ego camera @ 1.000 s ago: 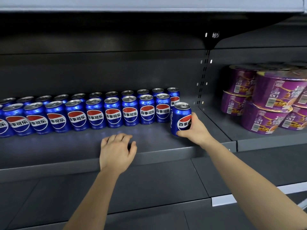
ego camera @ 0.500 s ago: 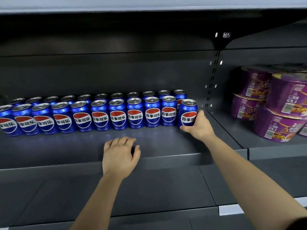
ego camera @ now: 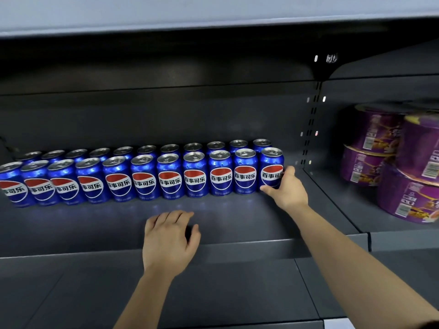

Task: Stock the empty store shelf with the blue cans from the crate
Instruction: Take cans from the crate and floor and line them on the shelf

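Note:
Two rows of blue cans (ego camera: 145,179) with red, white and blue logos stand upright along the dark grey shelf (ego camera: 237,224). My right hand (ego camera: 286,189) grips the rightmost blue can (ego camera: 270,168) of the front row, which stands on the shelf in line with its neighbours. My left hand (ego camera: 169,236) lies flat, palm down, on the shelf's front lip, fingers together, holding nothing. The crate is out of view.
Purple noodle bowls (ego camera: 389,148) are stacked on the neighbouring shelf section to the right, past a slotted upright (ego camera: 311,129). Another shelf (ego camera: 213,13) overhangs above. A lower grey shelf (ego camera: 213,293) runs beneath my arms.
My right hand has pushed the can back and left from the shelf's front area until it joined the right end of the front row. The left hand has stayed on the lip.

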